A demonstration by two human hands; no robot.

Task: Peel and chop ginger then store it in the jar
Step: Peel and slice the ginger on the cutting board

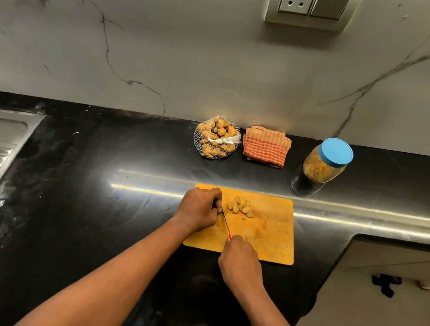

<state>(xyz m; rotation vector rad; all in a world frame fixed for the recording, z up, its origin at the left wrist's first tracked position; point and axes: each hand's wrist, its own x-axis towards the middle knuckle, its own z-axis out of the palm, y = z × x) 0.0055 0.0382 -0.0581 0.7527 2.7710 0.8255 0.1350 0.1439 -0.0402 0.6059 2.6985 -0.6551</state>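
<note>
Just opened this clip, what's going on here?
A person is slicing ginger on the orange cutting board. The right hand grips a red-handled knife; the left hand is curled at the blade's tip, hiding what it steadies. Cut slices lie beside it. The blue-lidded jar stands closed behind, with a mesh bag of ginger.

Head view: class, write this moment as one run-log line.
stage: chopping | left hand: pinches ginger piece | right hand: grips knife | slices: on cutting board | jar: lidded
</note>
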